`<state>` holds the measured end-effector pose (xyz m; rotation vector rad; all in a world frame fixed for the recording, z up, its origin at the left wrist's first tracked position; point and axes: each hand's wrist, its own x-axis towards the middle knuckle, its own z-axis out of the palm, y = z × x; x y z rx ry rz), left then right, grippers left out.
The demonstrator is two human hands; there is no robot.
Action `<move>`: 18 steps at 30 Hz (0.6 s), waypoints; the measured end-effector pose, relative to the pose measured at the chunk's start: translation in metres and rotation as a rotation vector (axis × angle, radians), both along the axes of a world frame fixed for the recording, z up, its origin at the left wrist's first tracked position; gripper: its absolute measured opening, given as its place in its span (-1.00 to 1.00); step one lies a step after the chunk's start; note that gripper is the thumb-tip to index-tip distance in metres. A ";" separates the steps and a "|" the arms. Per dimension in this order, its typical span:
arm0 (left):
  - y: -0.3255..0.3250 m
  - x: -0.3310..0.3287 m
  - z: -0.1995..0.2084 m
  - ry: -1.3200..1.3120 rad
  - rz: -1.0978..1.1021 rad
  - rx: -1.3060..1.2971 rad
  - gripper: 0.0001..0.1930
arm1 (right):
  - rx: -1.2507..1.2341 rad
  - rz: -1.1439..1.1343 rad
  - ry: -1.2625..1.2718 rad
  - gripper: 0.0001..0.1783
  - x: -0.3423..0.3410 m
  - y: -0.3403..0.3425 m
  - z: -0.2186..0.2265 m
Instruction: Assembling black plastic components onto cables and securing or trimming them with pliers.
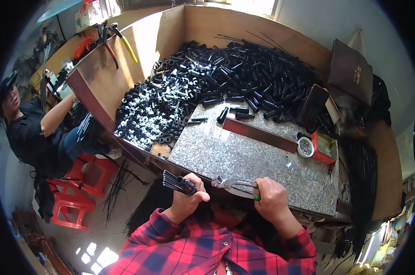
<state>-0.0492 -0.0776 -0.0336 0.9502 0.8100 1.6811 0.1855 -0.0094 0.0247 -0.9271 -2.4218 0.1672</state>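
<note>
My left hand (187,200) is closed around a bundle of thin black rods (172,180), with a short black tubular part (186,185) at their near end. To its right, my right hand (271,198) grips the green handles of metal pliers (238,184). The plier jaws point left, toward my left hand, and a small dark piece is at their tip; whether it is clamped I cannot tell. Both hands are at the near edge of a speckled stone-like tabletop (216,156). A few black tubes (239,112) lie at its far side.
Behind the tabletop is a heap of black tubes (262,75), with shiny metal fittings (157,98) left of it. A dark flat bar (260,134), a white cup (305,147) and a red box (324,149) stand right. A person (38,128) sits left, near red stools (70,204).
</note>
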 end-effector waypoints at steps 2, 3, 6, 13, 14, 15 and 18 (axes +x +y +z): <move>0.002 0.003 -0.003 0.020 -0.003 0.001 -0.58 | 0.047 -0.047 -0.060 -0.80 0.005 0.005 -0.011; 0.002 0.006 -0.002 0.018 -0.020 -0.004 -0.58 | 0.077 -0.062 -0.047 -0.82 0.005 0.006 -0.015; 0.001 0.010 0.000 0.048 -0.060 -0.010 -0.59 | 0.100 -0.088 -0.044 -0.85 0.003 0.006 -0.024; 0.006 0.013 0.007 0.275 -0.056 -0.060 -0.64 | 0.143 -0.113 -0.089 -0.86 0.002 0.003 -0.035; 0.004 0.011 0.007 0.240 -0.043 -0.064 -0.65 | 0.139 -0.105 -0.093 -0.86 -0.002 0.003 -0.036; 0.003 0.014 0.010 0.198 -0.026 -0.066 -0.65 | 0.138 -0.093 -0.105 -0.86 0.000 0.005 -0.035; 0.004 0.010 0.009 0.235 -0.014 -0.079 -0.66 | 0.122 -0.102 -0.110 -0.86 -0.001 0.002 -0.032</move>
